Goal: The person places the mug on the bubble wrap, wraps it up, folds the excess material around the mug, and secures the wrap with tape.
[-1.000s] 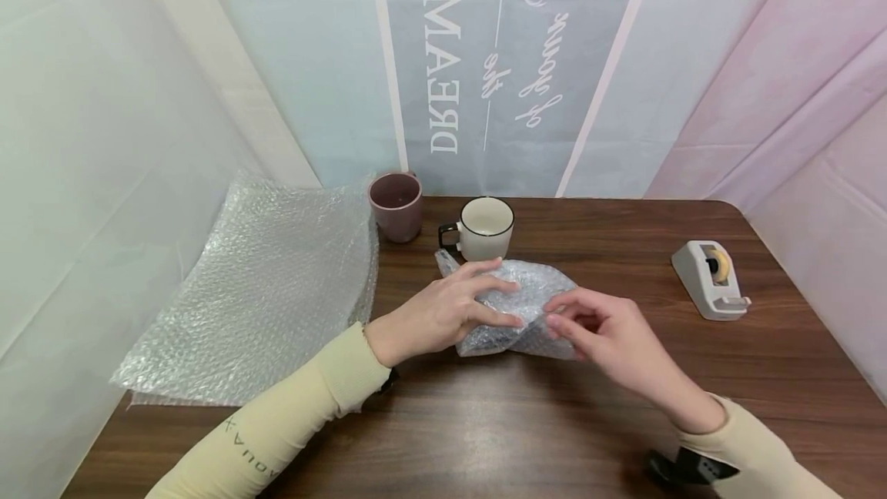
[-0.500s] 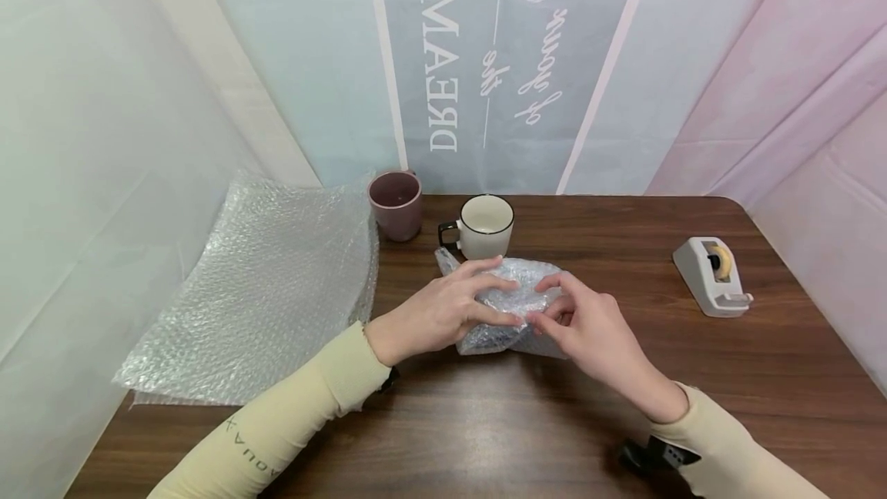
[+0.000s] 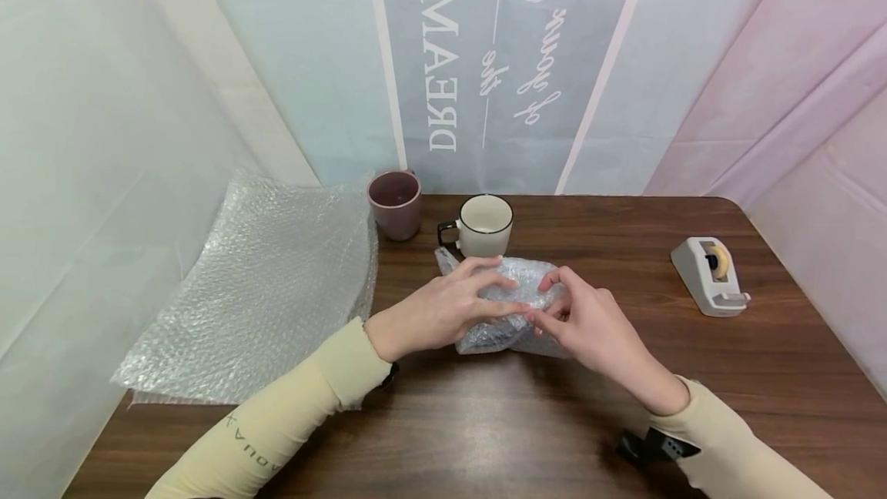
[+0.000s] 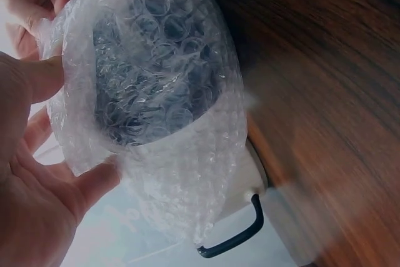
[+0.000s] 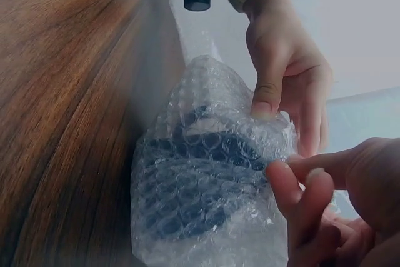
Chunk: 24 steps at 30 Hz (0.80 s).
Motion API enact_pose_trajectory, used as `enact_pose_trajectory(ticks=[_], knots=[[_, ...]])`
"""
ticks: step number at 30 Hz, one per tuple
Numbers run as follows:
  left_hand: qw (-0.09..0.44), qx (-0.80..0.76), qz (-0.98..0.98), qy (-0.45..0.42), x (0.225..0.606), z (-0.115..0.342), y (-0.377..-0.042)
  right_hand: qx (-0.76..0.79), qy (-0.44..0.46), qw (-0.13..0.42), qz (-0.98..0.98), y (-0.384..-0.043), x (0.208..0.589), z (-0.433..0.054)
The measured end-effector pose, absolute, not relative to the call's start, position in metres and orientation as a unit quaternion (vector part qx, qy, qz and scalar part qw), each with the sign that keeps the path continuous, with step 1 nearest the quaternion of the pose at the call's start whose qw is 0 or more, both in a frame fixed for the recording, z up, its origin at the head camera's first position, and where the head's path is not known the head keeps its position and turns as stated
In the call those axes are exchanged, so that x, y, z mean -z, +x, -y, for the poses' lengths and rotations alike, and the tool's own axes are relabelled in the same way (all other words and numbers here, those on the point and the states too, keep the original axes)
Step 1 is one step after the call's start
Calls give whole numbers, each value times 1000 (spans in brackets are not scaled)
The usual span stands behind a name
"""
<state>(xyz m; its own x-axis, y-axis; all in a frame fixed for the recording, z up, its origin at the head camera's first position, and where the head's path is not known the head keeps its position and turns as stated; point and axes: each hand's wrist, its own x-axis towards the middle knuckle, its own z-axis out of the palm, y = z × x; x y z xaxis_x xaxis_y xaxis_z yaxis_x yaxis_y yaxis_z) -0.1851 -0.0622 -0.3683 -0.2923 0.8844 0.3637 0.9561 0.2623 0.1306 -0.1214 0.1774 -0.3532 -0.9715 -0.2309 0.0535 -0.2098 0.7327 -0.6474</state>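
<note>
A bundle of bubble wrap (image 3: pixel 523 276) lies on the table in the head view. Through its layers a dark blue, rounded thing (image 5: pixel 181 186) shows in the right wrist view; its exact kind is blurred by the bubbles. My left hand (image 3: pixel 450 306) rests on the bundle from the left, fingers spread over the top and thumb (image 4: pixel 47 79) pressing the wrap. From the right, my right hand (image 3: pixel 585 322) has bent fingers and thumb at a fold of the wrap, close to the left thumb. Its fingertips (image 5: pixel 284 182) seem to pinch the fold, partly hidden.
A cream mug (image 3: pixel 487 226) with black rim and handle stands just behind the bundle. A mauve mug (image 3: pixel 396 210) is left of it. Flat bubble wrap sheets (image 3: pixel 277 276) cover the left side. On the right stands a tape dispenser (image 3: pixel 708 279). Fabric hangs behind the table (image 3: pixel 471 437).
My right hand has moved left across the bundle, bringing the right side of the wrap inward, and now sits near the left thumb. The left hand stays on top, its thumb shifted slightly.
</note>
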Motion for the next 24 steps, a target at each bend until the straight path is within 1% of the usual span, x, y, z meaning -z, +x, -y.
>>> enact_pose_trajectory(ticks=[7,11,14,18,24], knots=[[73,181,803,-563,366,60,-184,364,-155,44,-917,-120,354,-184],[49,178,815,-549,363,59,-184,356,-169,47,-918,-121,355,-187],[34,176,821,-542,361,58,-183,332,-182,21,-925,-122,359,-186],[21,179,824,-537,358,57,-183,273,-211,-28,-938,-122,362,-186],[13,176,825,-537,357,56,-183,174,-266,-96,-943,-123,361,-187]])
